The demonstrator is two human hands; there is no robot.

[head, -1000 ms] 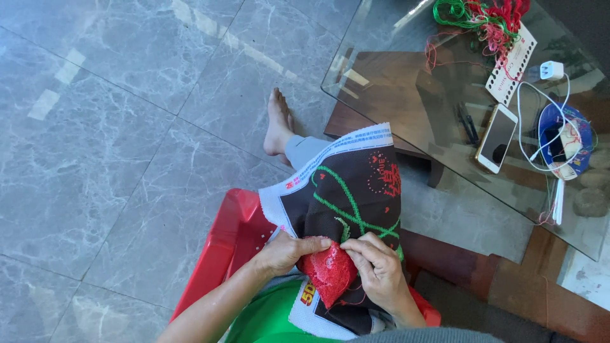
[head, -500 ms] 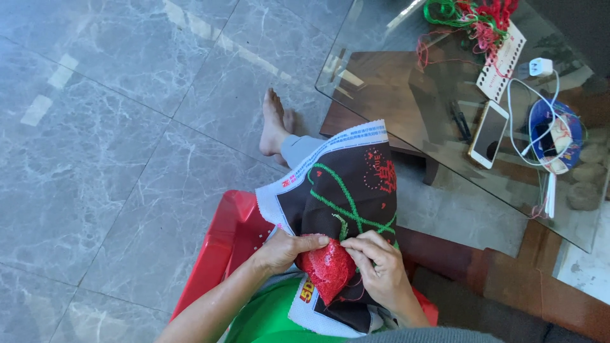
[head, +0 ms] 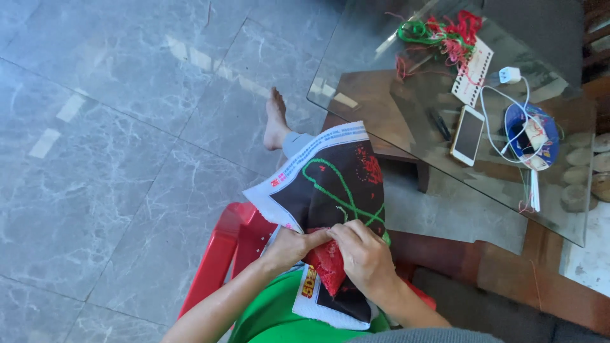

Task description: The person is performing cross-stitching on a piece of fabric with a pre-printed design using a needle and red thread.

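Head view, seated needlework. Nearest me, at 6 o'clock, my left hand (head: 289,246) and right hand (head: 363,257) meet over the cross-stitch canvas (head: 330,190) spread across my lap. The left fingers are closed in a narrow pinch on the fold of red stitched area (head: 327,263), holding the cloth taut so the weave stays flat. The right fingers are curled tight against that same fold, fingertips touching the left ones; I cannot tell whether a needle sits between them (too small to see).

The canvas hangs from my lap toward 12 o'clock, its dark printed ground with green stem lines facing up so the pattern can be read while working; its white border lies at the far edge. Under me, at 7 o'clock, shows the red plastic chair (head: 222,254). A bare foot (head: 277,121) rests on the grey marble floor (head: 114,127) just beyond the canvas.

Farther off, at 1 to 2 o'clock, stands the glass table (head: 381,63), within arm's reach. On it lie red and green thread skeins (head: 438,32), a thread card (head: 473,73), a phone (head: 468,134) with white charger cable (head: 492,108), and a blue round tin (head: 532,136).
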